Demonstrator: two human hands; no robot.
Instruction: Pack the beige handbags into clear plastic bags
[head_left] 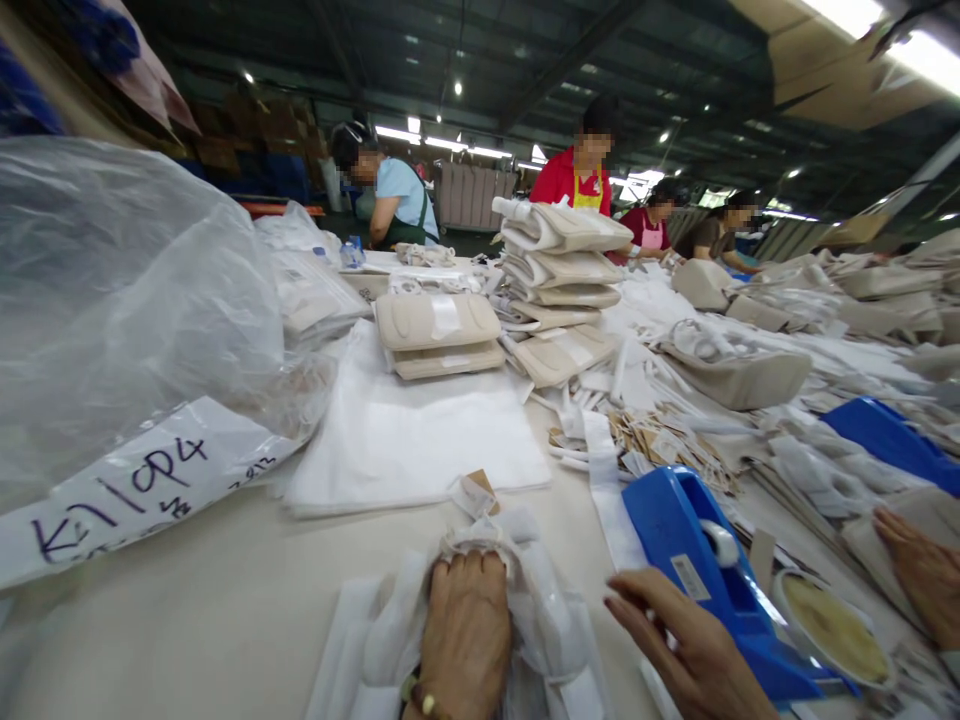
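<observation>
My left hand (465,620), with a bracelet at the wrist, reaches into the top of a bag wrapped in white padding (551,610). Its fingers are bent into the wrapping and the fingertips are hidden. A small brown tag (480,490) sticks out at the bag's far edge. To the right, my right hand (686,645) has its thumb and fingers apart, beside a blue tape dispenser (675,530). Past its fingertips a white strip (607,490) lies on the table.
Folded beige bags (439,325) rest on white sheets (420,440), with a taller stack (559,270) behind. A clear plastic sack (135,300) bulges at left. A co-worker's hand (919,575) is at far right, near a round tub (832,625). Several people work beyond.
</observation>
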